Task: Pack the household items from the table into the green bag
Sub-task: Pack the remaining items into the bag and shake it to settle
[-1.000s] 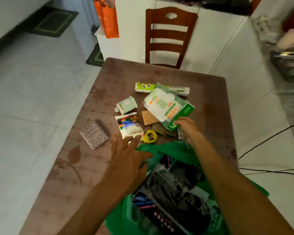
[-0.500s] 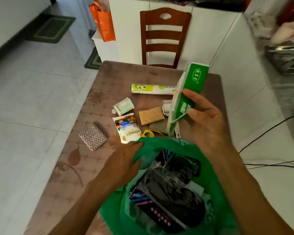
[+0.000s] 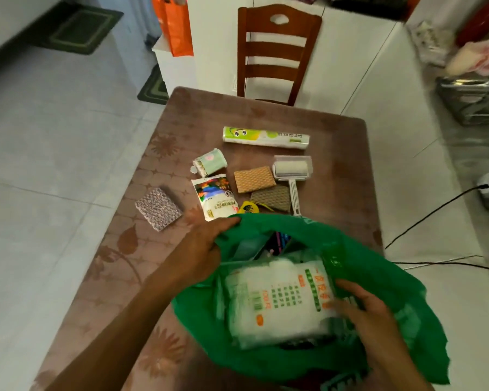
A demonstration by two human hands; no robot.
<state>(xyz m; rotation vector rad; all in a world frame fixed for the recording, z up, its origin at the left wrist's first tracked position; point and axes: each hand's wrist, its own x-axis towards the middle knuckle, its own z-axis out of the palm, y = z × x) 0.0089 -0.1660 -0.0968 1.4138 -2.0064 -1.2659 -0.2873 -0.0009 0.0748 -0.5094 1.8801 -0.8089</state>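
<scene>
- Fingers of the left hand [image 3: 201, 249] pinch the green bag [image 3: 378, 277] rim; right hand [image 3: 370, 314] fingers grip the white packet [image 3: 277, 303] inside it.
- Bench [image 3: 336, 165] carries the roll [image 3: 266, 137], lint roller [image 3: 291, 170], sponges, pouch [image 3: 216, 198].

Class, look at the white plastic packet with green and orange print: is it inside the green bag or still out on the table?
Inside. The white packet lies within the green bag, whose rim surrounds it; the right hand rests on it.

green bag [image 3: 384, 280] — mouth open, near table edge | white printed packet [image 3: 280, 303] — flat inside | other items beyond
</scene>
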